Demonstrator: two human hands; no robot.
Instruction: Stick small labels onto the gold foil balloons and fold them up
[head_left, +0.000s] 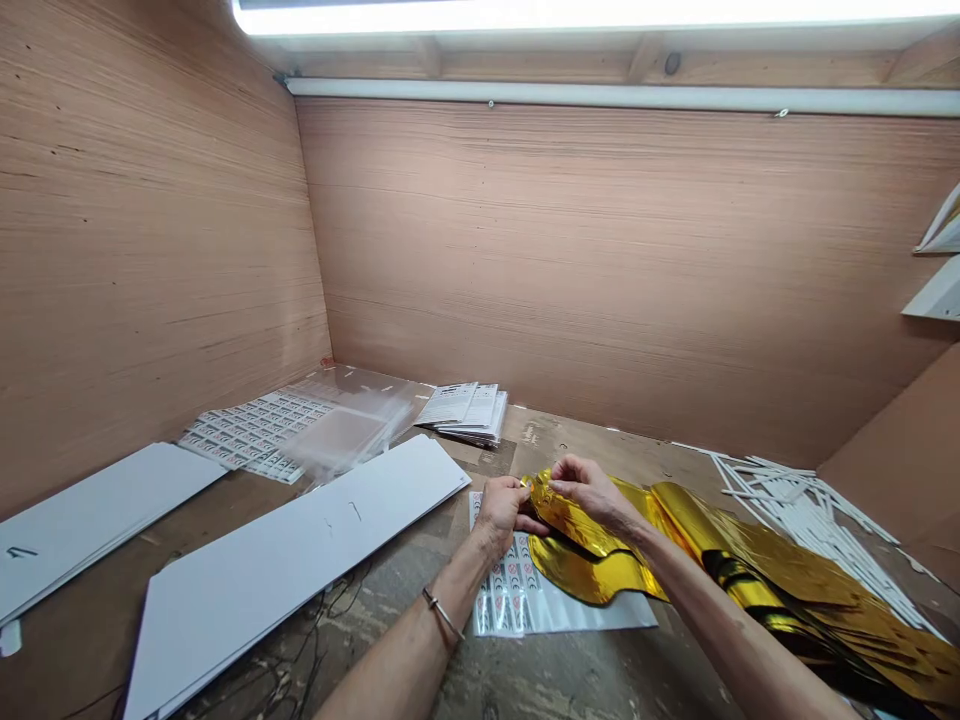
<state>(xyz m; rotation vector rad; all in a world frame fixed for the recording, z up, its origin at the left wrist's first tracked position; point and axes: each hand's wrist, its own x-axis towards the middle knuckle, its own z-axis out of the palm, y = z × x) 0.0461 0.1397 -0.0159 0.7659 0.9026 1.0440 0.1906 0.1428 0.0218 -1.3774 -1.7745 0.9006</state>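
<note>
head-worn view, forward and down, right hand (pixel 592 492) seemingly near

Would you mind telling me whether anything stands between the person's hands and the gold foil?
Nothing visible does: the left hand and the right hand are both directly on the gold metallic foil. The printed sticker sheet lies under the foil, not between it and the hands.

Two hands (pixel 501 515), one bangle (pixel 441 612), two white panels (pixel 277 580)
</note>
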